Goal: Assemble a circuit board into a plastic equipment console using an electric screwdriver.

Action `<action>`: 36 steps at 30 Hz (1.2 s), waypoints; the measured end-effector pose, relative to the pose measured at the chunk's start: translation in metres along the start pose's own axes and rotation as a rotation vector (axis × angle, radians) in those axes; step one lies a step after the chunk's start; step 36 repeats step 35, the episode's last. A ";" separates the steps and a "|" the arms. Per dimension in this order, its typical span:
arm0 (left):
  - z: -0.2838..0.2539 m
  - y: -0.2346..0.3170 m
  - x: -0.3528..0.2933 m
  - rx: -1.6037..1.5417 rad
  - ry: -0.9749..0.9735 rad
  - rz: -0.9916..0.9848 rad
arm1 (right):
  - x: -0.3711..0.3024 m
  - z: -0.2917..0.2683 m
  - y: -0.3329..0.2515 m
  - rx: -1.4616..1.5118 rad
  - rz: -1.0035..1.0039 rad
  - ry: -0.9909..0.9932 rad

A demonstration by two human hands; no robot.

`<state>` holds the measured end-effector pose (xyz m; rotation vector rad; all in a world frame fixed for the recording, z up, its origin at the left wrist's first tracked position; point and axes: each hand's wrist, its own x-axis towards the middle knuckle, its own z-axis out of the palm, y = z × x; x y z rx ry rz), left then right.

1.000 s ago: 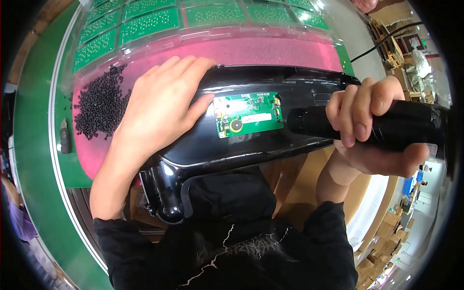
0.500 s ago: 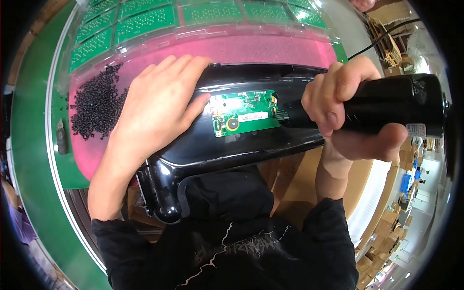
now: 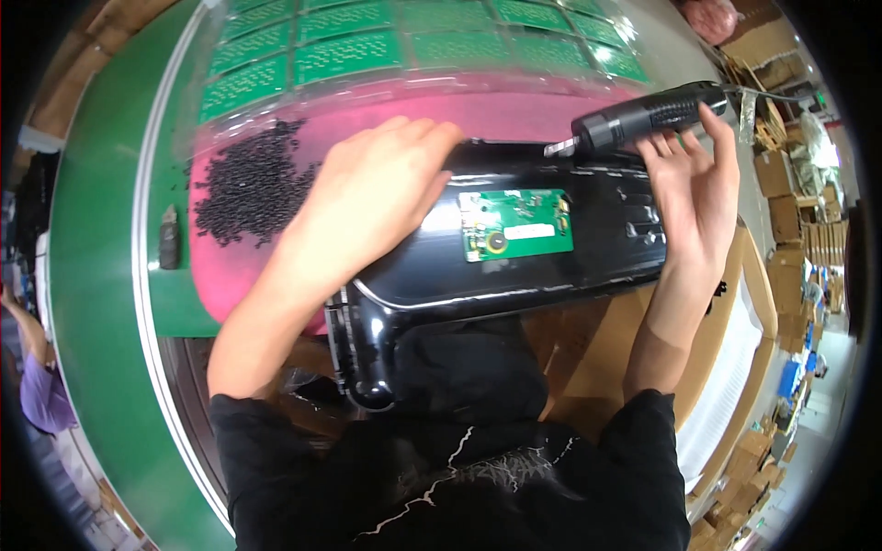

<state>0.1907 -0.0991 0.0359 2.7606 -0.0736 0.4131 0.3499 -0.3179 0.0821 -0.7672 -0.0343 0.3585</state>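
Note:
A glossy black plastic housing (image 3: pixel 413 266) lies across the near edge of the table, partly over my lap. On it sits a green circuit board (image 3: pixel 533 220) with a white label and a round dark component. My left hand (image 3: pixel 381 188) grips the housing at its far left, fingers bent over the far edge. Above the housing's far right corner is a black electric screwdriver (image 3: pixel 643 115), its bit pointing left. My right hand (image 3: pixel 689 193) is just below the screwdriver, fingers spread and touching or close to its underside, not wrapped round it.
A pile of small black screws (image 3: pixel 253 188) lies on the pink mat (image 3: pixel 230 280). Beyond stands a clear tray (image 3: pixel 413 83) with several green boards. A dark, pointed small tool (image 3: pixel 169 239) rests at left. An open cardboard box (image 3: pixel 753 275) stands right. Another person's arm (image 3: pixel 32 326) shows far left.
The screwdriver has moved off the board's right edge, away to the far right, and turned. My right hand has loosened from its full grip. My left hand stays on the housing.

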 end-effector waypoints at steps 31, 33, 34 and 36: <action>-0.104 -0.004 -0.196 -0.184 1.093 -0.820 | -0.116 0.044 0.017 -1.155 -1.286 -1.233; -0.103 -0.016 -0.230 -0.753 1.204 -0.743 | -0.099 0.036 0.002 -1.273 -1.318 -1.221; -0.105 -0.014 -0.237 -0.853 1.121 -0.635 | -0.089 0.027 -0.003 -1.299 -1.343 -1.173; -0.107 -0.007 -0.240 -0.954 1.036 -0.528 | -0.086 0.016 -0.009 -1.360 -1.254 -1.086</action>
